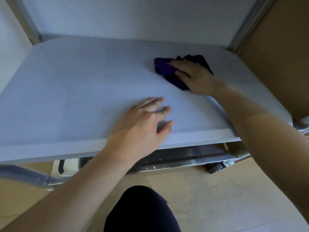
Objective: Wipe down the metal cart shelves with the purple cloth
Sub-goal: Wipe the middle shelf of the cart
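Note:
The metal cart shelf (80, 84) fills most of the view as a wide grey-blue sheet with rounded far corners. A crumpled purple cloth (164, 68) lies on its right half. My right hand (194, 77) presses flat on the cloth with straight fingers pointing left. My left hand (143, 119) rests open on the shelf near the front edge, fingers spread and holding nothing. Part of the cloth is hidden under my right hand.
Below the front edge shows a lower metal shelf (184, 158) with water drops and a caster wheel (215, 168). Upright cart posts (245, 25) stand at the far corners. Brown panels (280, 52) flank the right side. My dark-clothed knee (142, 211) is over the pale floor.

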Demonstrator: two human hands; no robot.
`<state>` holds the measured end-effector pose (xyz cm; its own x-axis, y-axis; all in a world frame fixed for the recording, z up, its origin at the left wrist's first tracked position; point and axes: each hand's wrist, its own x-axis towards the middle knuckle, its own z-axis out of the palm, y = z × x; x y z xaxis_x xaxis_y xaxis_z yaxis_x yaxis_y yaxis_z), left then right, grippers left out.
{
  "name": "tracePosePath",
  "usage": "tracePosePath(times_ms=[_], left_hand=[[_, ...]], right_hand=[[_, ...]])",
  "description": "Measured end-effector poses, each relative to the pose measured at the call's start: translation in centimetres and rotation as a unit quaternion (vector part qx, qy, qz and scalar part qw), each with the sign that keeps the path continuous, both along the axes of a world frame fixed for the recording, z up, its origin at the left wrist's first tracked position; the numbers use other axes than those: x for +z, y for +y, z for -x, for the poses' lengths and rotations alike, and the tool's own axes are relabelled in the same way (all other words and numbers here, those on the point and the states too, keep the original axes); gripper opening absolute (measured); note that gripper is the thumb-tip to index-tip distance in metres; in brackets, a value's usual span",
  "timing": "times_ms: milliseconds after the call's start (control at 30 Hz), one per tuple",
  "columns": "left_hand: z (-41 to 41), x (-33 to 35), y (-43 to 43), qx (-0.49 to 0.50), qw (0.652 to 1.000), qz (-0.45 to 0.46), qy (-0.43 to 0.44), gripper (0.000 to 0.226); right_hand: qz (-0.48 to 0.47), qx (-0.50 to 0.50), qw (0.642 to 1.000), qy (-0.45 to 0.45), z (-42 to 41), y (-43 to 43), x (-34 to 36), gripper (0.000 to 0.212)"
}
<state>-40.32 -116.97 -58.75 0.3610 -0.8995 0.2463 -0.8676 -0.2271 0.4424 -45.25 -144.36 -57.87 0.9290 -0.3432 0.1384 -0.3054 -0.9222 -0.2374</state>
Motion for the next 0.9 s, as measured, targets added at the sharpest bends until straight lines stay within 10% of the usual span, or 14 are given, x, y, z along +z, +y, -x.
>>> tracePosePath(times_ms=[500,900], left_hand=[[0.0,-0.3,0.0,0.000,1.000,0.000,-0.016,0.054],[-0.1,-0.1,0.0,0.001,1.000,0.001,-0.013,0.055]], right_hand=[[0.015,-0.222,0.975,0.012,5.1,-10.4,1.2,0.046],[-0.013,-0.045,0.998,0.036,-6.9,-3.2,1.0,0.044]])
